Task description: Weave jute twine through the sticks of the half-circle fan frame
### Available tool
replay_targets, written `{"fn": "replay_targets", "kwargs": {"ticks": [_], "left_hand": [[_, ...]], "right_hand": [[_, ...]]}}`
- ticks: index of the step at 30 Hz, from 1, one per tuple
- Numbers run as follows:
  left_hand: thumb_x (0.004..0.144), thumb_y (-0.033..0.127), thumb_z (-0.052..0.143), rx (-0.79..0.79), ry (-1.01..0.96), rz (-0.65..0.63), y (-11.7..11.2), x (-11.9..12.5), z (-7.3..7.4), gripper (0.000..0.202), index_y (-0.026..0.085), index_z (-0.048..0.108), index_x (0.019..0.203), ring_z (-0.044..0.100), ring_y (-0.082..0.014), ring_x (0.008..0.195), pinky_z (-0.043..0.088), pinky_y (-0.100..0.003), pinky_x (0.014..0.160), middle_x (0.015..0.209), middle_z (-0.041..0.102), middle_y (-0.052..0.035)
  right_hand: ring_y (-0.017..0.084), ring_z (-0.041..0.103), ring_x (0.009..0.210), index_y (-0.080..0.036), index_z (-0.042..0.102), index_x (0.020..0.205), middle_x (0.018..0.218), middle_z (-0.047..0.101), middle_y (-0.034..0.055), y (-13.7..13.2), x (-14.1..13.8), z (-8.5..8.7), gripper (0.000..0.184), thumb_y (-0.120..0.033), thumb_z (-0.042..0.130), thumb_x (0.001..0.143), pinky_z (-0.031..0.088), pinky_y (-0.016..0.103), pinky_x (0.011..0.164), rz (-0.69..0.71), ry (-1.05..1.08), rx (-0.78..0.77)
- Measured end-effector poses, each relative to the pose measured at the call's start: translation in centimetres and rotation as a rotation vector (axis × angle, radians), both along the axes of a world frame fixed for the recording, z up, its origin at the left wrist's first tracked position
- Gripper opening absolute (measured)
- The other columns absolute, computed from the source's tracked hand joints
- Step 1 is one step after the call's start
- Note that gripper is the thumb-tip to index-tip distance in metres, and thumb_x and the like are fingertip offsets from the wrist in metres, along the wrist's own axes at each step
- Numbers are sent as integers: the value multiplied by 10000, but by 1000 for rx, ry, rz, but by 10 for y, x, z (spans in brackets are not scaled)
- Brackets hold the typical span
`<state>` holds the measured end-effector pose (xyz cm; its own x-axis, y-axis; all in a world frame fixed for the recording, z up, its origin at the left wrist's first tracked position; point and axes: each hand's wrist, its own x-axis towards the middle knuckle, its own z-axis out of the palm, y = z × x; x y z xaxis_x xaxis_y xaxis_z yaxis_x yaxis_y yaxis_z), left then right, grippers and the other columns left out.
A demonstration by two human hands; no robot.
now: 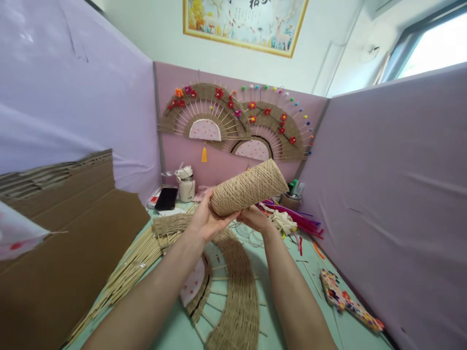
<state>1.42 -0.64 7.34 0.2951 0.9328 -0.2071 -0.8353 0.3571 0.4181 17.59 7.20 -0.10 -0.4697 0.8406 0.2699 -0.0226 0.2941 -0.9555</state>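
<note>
A large spool of tan twine is held up above the table, tilted with its right end higher. My left hand grips its lower left end, the palm under it and the thumb along the side. Against the underside of the spool, my right hand has its fingers bent, partly hidden behind the twine. Below my arms lies a woven twine fan with thin wooden ribs and a pink-dotted white centre. Loose loops of twine rest on the table behind it.
Bundled thin sticks and a cardboard box stand at left. A phone and bottle are at the back. Pipe cleaners and a flower-patterned object lie right. Decorated fans hang on the partition.
</note>
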Motion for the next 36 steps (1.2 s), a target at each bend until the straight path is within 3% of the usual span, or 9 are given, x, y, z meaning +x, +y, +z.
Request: {"fn": "replay_targets", "kwargs": {"ticks": [8,12,15,20,25,28,30,34,36], "left_hand": [[809,414,509,-34,15,200,17,-13,-12,262,206,564,958,567,-242,921,467,-394,754,1020,594,-84],[774,402,549,-53,87,244,32,-24,-24,221,221,575,899,572,-238,873,426,-456,796,957,606,-64],[727,379,598,-128,199,316,41,-34,-30,168,229,567,797,566,-193,782,408,-414,789,841,591,-18],[691,345,617,-147,199,311,42,-45,-25,142,234,550,749,553,-181,714,407,-368,725,771,572,1],[711,381,599,-151,181,493,41,-60,-16,150,241,554,743,556,-174,723,405,-308,669,772,578,10],[717,360,606,-124,180,668,43,-70,-14,132,243,562,760,565,-153,739,406,-261,643,794,599,21],[711,341,615,-111,178,748,44,-74,-14,124,246,569,776,573,-142,745,410,-241,628,805,613,25],[708,302,625,-56,164,808,40,-73,-9,109,256,585,798,593,-130,752,429,-219,606,817,635,35],[714,273,622,-19,162,809,36,-67,-5,80,248,593,784,598,-127,754,443,-214,600,824,641,34]], "right_hand": [[71,356,494,-163,523,635,554,421,-46,-29,12,43,288,-416,651,689,255,211,452,-324,-123,105],[52,296,418,-181,404,559,480,341,-73,-42,15,58,344,-384,614,742,229,191,398,-265,224,34],[59,438,470,-179,459,627,597,529,-37,-40,29,68,242,-337,581,764,319,171,404,-293,572,-44],[93,626,759,-181,469,679,825,647,5,-24,74,70,152,-256,457,810,482,169,544,-592,1032,-152],[103,592,958,-214,444,753,1062,578,0,-25,118,66,85,-284,455,799,525,238,733,-1111,1146,230],[119,520,1076,-230,427,788,1141,521,4,-29,129,64,107,-335,428,809,498,265,806,-1447,918,509],[154,543,1026,-221,436,769,1045,559,38,-28,128,60,170,-372,376,819,495,293,784,-1477,607,452],[267,588,904,-183,531,669,793,623,92,-23,109,48,269,-449,549,703,470,372,746,-995,-325,91],[325,535,1028,-166,584,704,888,635,134,-22,89,45,310,-446,669,599,424,414,832,-842,-615,128]]}}
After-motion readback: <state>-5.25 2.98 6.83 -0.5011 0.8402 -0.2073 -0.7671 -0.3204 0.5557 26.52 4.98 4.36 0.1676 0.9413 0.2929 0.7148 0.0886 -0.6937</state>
